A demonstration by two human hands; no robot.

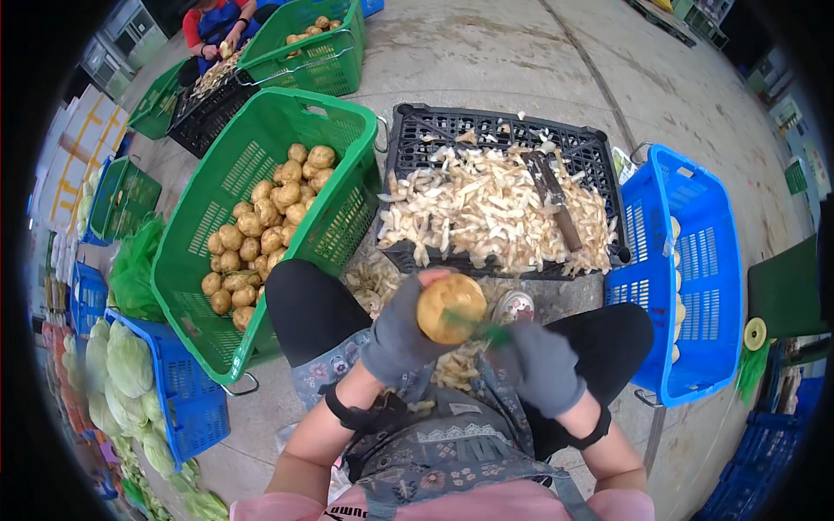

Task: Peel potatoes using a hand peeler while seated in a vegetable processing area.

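Observation:
My left hand point(398, 337), in a grey glove, is closed round a large yellowish potato point(450, 300) above my lap. My right hand point(540, 366), also gloved in grey, grips a green peeler point(476, 327) by its handle. The peeler lies across the potato's lower right side, smeared by motion, so its blade does not show clearly. Just ahead, an upturned black crate point(417, 130) bears a heap of pale peelings point(486, 204). On that heap rests a knife point(556, 204) with a broad dark blade and a brown handle. More peelings lie between my legs.
To my left stands a green basket point(195, 295) of unpeeled potatoes point(269, 208). At my right, a blue basket point(708, 286) holds several pale potatoes along its inner wall. Cabbages point(130, 360) fill another blue basket at far left. A person point(221, 30) works beyond, beside more green baskets.

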